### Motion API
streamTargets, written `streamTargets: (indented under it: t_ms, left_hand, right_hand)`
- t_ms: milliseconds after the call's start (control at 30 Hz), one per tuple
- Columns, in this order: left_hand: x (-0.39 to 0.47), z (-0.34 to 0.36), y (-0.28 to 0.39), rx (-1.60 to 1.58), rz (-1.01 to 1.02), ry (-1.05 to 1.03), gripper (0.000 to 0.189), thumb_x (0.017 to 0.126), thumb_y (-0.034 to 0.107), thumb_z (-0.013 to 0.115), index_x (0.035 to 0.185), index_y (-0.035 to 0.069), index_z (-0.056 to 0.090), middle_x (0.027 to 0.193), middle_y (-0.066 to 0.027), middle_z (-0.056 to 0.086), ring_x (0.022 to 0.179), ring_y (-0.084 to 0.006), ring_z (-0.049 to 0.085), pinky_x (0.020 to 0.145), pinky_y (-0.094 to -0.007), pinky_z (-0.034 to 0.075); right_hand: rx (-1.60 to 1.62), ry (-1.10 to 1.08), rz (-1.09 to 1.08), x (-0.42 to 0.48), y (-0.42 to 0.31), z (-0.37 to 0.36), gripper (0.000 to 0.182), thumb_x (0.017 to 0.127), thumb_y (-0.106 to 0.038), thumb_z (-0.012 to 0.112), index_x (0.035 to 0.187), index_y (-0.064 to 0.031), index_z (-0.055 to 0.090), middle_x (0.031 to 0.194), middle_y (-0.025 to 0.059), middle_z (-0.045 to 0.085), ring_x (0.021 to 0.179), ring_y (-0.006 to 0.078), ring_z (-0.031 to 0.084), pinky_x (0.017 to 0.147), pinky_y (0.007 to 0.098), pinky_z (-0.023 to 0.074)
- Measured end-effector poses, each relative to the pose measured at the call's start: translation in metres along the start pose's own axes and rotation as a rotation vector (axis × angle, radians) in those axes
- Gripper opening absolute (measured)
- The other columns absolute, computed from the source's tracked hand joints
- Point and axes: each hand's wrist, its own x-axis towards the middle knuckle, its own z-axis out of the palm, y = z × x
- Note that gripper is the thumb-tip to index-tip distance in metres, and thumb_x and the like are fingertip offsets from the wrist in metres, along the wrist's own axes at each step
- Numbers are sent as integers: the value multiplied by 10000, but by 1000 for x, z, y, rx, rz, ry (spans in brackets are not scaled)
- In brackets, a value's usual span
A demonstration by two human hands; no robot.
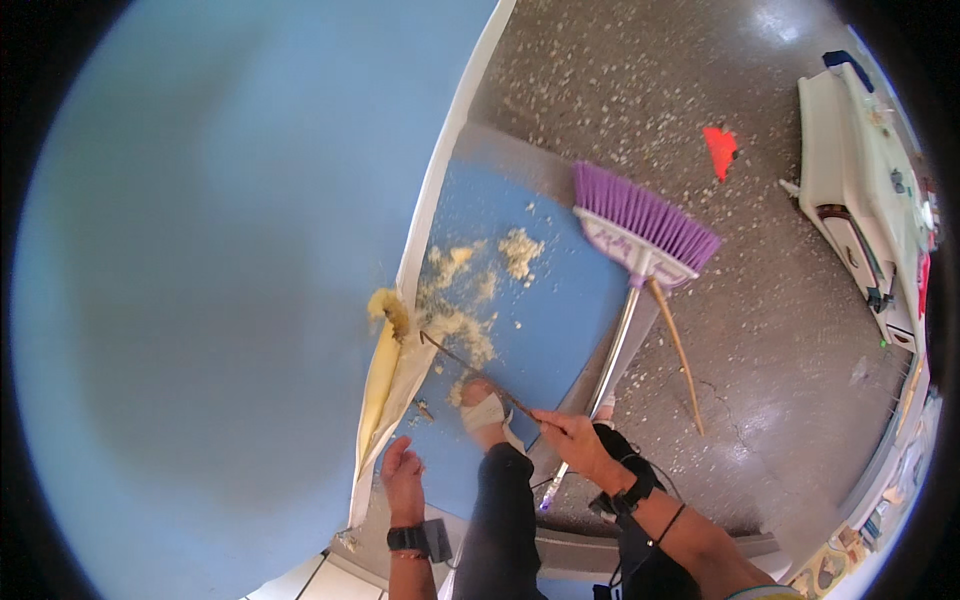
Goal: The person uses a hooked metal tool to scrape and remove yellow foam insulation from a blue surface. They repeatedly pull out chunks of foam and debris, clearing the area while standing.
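Note:
My right hand [574, 442] grips a thin dark metal rod [480, 371] whose hooked end lies beside an opened white seam of a large blue padded surface [225, 262]. Yellow foam [380, 375] shows inside the seam, with a ragged tuft of fibre [391, 313] sticking out at its upper end. My left hand [403, 474] is below the seam's lower part, its fingers curled; whether it touches anything is unclear. Crumbled foam [519, 253] is scattered over a blue panel [555, 322] on the floor by my foot.
A purple-bristled broom [645, 217] lies across the panel's right edge, a thin wooden stick [679, 352] beside it. Further right are a red scrap [721, 152] on the speckled floor [750, 300] and a pale table-like piece [840, 150] with items on it. My feet stand near the broom handle.

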Motion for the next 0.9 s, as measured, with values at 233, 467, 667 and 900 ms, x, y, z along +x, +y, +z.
streamTargets:
  t_ms: [233, 467, 667, 900]
  left_hand:
    - [-74, -1, 52, -74, -19, 22, 396, 764, -62, 487, 1152, -17, 548, 972, -45, 536, 696, -89, 450, 588, -204, 362]
    - [-138, 31, 147, 63, 177, -109, 442, 655, -107, 463, 1064, 5, 588, 921, -45, 547, 789, -112, 494, 661, -214, 421]
    - [-226, 105, 203, 31, 311, -433, 374, 655, -70, 519, 1002, 28, 617, 897, -40, 575, 846, -144, 551, 660, -243, 460]
    - [-311, 178, 202, 213, 184, -949, 381, 862, 17, 551, 1239, 13, 496, 1090, -74, 564, 1001, -179, 554, 897, -300, 464]
  right_hand:
    - [-625, 275, -278, 17, -27, -21, 362, 809, -79, 599, 1156, 18, 562, 911, 164, 647, 749, 294, 639, 664, 388, 514]
    - [-593, -59, -525, -18, -145, -49, 370, 799, -139, 613, 1154, -51, 558, 1071, 178, 594, 958, 334, 595, 816, 422, 489]
    - [-33, -275, -433, -128, -233, -49, 348, 815, -189, 631, 1126, -48, 563, 909, 159, 633, 798, 327, 622, 701, 397, 498]
    - [104, 212, -529, -181, -181, -96, 208, 759, -196, 648, 880, -27, 653, 855, 206, 654, 820, 347, 643, 728, 436, 497]
